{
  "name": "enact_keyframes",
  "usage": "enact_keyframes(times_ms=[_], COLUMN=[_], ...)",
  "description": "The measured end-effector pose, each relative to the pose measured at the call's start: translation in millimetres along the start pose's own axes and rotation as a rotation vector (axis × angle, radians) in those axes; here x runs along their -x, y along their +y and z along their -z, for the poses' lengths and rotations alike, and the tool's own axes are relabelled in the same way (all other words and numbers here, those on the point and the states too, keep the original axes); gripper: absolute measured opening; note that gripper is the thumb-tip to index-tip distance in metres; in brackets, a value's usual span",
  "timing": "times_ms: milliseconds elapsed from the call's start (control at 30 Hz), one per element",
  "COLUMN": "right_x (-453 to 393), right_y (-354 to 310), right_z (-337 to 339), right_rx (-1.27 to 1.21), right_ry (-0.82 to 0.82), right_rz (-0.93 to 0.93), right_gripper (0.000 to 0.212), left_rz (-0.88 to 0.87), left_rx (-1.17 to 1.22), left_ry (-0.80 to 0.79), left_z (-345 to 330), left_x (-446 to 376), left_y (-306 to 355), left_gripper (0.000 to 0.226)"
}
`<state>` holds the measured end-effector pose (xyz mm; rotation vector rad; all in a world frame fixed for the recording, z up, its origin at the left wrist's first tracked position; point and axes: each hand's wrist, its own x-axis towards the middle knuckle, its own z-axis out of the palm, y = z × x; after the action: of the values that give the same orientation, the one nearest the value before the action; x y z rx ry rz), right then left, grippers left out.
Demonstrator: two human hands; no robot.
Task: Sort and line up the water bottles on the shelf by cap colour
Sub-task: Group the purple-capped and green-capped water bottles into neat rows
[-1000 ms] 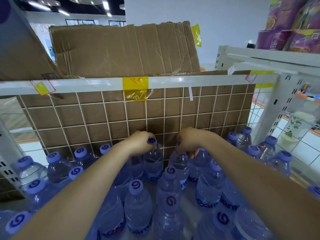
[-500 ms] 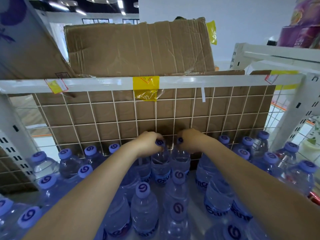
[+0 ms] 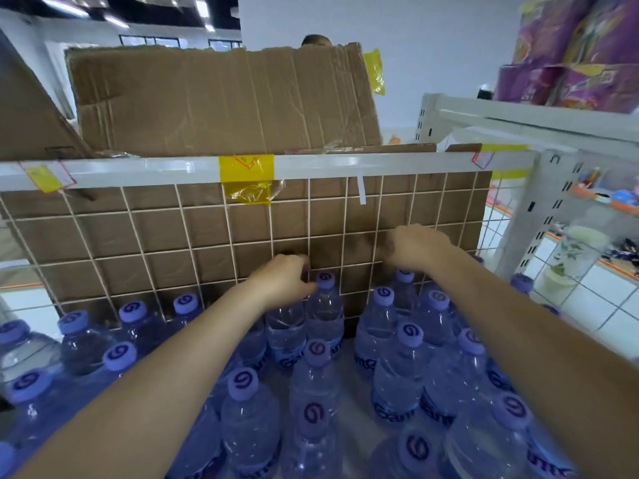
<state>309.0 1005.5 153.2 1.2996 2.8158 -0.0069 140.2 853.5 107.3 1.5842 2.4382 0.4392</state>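
our left hand [image 3: 281, 276] is curled over the neck of a bottle at the back row [image 3: 285, 323], hard against the wire grid [image 3: 207, 236]; its cap is hidden under our fingers. right beside it, touching, stands a purple-capped bottle [image 3: 325, 305], upright. our right hand [image 3: 413, 247] hovers above the right cluster of bottles [image 3: 404, 299], fingers bent downward, and we cannot tell whether it grips anything. the hands are apart, a gap on the shelf [image 3: 349, 340] between the two groups. every cap we see is purple. we judge the left hand nearer the back pair, whose long axes run vertical, so a straight slide sideways along the grid would suit.
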Motion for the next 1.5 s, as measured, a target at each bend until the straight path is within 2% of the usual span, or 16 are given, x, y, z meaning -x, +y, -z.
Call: enact_keyframes(times_ms=[133, 200, 267, 333, 400, 500, 733, 867, 1067, 1200, 1267, 1400, 1500], right_x=[3, 11, 20, 22, 20, 13, -4, -6, -8, -8, -4, 8, 13], right_y=[3, -2, -8, -12, -12, -11, -27, -28, -32, -31, -23, 8, 28], right_z=[-13, -12, -15, -23, -27, -27, -34, -35, -34, -37, -34, -20, -20], right_rx=[-0.076, -0.142, -0.135, -0.122, -0.158, -0.277, -0.182, -0.122, -0.079, -0.086, -0.154, -0.217, -0.076], right_ry=[-0.062, -0.16, -0.349, -0.398, -0.329, -0.267, -0.211, -0.202, -0.243, -0.251, -0.173, 0.106, 0.126], right_rz=[0.095, 0.126, 0.109, 0.122, 0.144, 0.132, 0.182, 0.208, 0.188, 0.154, 0.135, 0.035, -0.042], right_gripper=[0.04, 0.051, 0.047, 0.031, 0.017, 0.015, 0.016, 0.029, 0.038, 0.037, 0.038, 0.031, 0.037], left_rz=[-0.076, -0.086, -0.07, -0.063, -0.066, -0.062, -0.03, -0.036, -0.063, -0.066, -0.072, -0.111, -0.139], left_rx=[0.03, 0.038, 0.047, 0.044, 0.027, 0.011, 0.033, 0.046, 0.045, 0.097, 0.114, 0.144, 0.116], left_ry=[-0.023, -0.06, -0.08, -0.078, -0.073, -0.081, -0.116, -0.111, -0.106, -0.107, -0.112, -0.084, -0.088], left_z=[-7, -13, -19, -21, -20, -17, -17, -17, -19, -22, -22, -25, -32], left_x=[-4, -5, -7, -8, -9, -10, -12, -13, -12, -15, -16, -20, -27], left_y=[16, 20, 22, 23, 23, 24, 23, 22, 20, 19, 21, 35, 44], left_gripper=[0.032, 0.037, 0.044, 0.044, 0.042, 0.039, 0.041, 0.041, 0.037, 0.025, 0.022, 0.009, 0.032])
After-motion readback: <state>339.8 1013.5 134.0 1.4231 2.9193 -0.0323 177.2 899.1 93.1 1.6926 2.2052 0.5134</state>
